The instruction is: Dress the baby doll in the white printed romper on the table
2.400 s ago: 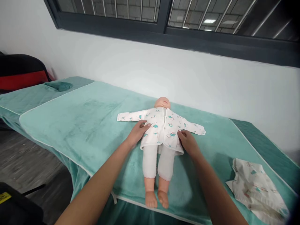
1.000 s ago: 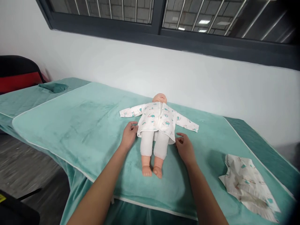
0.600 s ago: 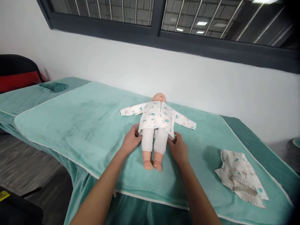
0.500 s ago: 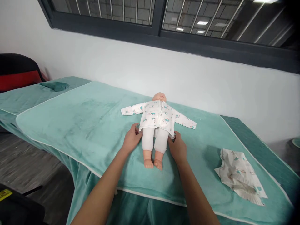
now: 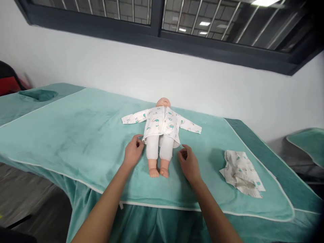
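A baby doll [image 5: 153, 147] lies on its back, head toward the wall and bare feet toward me. It wears a white printed long-sleeved jacket [image 5: 162, 122] with both sleeves spread out, and its legs are white down to the shins. At the jacket's lower left corner is my left hand [image 5: 133, 151], thumb and fingers bent together on the hem edge; the exact grip is small and partly hidden. My right hand [image 5: 188, 162] hovers beside the doll's leg, fingers loosely curled and apart, holding nothing and clear of the jacket.
A light green plush mat [image 5: 83, 135] covers the table under the doll. To the right lies a crumpled white printed cloth garment or diaper [image 5: 241, 173]. The white wall [image 5: 126, 67] and barred window [image 5: 157, 32] stand behind. A red and black chair [image 5: 8, 82] is far left.
My right hand has let go of the jacket's right hem and drawn slightly away. My left hand stays by the left hem. The view has shifted to the right.
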Demonstrator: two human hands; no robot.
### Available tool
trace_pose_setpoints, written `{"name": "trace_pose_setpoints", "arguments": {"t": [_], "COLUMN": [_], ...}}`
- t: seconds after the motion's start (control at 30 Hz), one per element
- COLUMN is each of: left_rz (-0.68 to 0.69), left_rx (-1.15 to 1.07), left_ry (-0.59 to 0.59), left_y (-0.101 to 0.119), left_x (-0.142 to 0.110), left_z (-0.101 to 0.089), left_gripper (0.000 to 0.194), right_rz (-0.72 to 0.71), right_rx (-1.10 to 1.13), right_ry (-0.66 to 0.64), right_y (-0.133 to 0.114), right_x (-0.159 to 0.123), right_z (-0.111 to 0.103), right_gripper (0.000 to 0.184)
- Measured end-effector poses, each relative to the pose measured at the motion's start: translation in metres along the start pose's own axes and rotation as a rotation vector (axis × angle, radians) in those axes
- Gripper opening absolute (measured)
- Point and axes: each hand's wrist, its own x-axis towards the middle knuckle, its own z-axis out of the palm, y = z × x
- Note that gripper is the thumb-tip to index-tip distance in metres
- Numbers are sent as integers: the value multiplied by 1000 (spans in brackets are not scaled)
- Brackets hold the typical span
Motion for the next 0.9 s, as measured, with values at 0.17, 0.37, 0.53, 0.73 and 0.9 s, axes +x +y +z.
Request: {"name": "trace_pose_setpoints", "arguments": {"t": [0.17, 0.37, 0.53, 0.73, 0.9], "left_rz": [112, 492, 653, 781, 767], "left_rx": [-150, 43, 243, 326, 365], "left_ry": [-54, -251, -257, -278, -296], "left_y": [7, 14, 15, 17, 22], "left_x": [-35, -94, -92, -64, -51], "left_z": [-9, 0, 13, 16, 21], "left_gripper": [30, 48, 43, 31, 35], "right_rz": [-243, -69, 237, 170, 309], "right_rx": [-310, -575, -467, -88, 411], "right_ry": [315, 386, 170, 122, -35], "right_y": [34, 91, 114, 54, -40], "right_x": [-38, -74, -71, -36, -12], "right_z": [-80, -157, -160, -141, -126], "right_gripper": [35, 47, 43, 29, 24]}}
